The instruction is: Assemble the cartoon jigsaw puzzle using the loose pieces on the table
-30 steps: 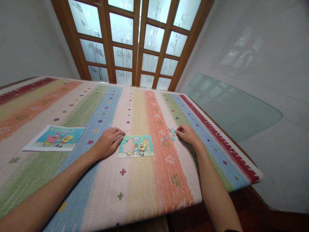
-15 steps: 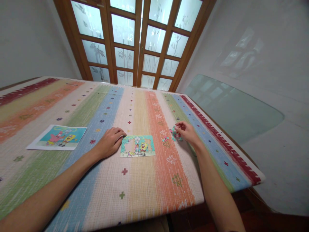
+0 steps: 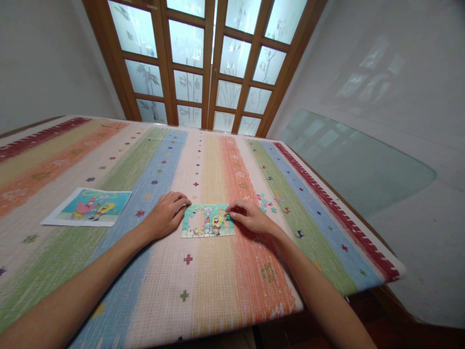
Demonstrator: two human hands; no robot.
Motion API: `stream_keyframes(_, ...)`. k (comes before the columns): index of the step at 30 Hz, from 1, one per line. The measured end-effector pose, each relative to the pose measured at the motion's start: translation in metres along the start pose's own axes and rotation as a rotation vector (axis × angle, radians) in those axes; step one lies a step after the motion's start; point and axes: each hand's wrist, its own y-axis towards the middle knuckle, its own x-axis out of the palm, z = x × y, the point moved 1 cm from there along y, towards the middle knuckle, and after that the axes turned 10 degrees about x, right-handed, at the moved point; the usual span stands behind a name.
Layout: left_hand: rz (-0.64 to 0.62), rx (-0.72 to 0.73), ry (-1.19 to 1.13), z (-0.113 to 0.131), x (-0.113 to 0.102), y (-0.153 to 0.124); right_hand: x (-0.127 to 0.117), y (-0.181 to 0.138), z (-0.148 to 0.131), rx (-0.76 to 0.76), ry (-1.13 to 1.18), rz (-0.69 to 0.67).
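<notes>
the right hand [image 3: 250,217] has moved from the loose pieces [image 3: 264,202], right of centre, to the right side of the puzzle [image 3: 217,224]; its fingertips bunch close, but whether they grip a piece i cannot tell. the puzzle lies just below the frame's centre. the left hand [image 3: 167,214] curls at the puzzle's upper-left corner, grip hidden. a printed picture [image 3: 93,207] lies at frame left.

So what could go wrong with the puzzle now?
The right hand is at the right side of the puzzle, so a clumsy nudge might pull its joined parts out of line. The left hand is by the far left corner, and a slip there could shift the whole thing. Some loose pieces lie beyond the right hand, so a careless sweep might scatter them.
</notes>
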Motion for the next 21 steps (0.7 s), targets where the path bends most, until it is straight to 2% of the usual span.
stream_keyframes(4,-0.015,-0.02,-0.011,-0.0006,-0.0001,-0.0003,-0.0013,-0.0009,-0.0007,-0.005,-0.017,0.041)
stream_keyframes(11,-0.011,-0.025,-0.026,0.0001,-0.0013,0.0006,-0.0032,0.0019,0.0048,0.068,0.099,0.135)
stream_keyframes(17,-0.011,-0.017,-0.024,-0.0005,-0.001,0.0002,-0.0015,0.0001,0.0053,0.082,0.155,0.086)
stream_keyframes(21,-0.015,-0.008,-0.012,-0.0016,0.0,-0.0006,0.003,0.0008,0.0024,0.067,0.154,0.119)
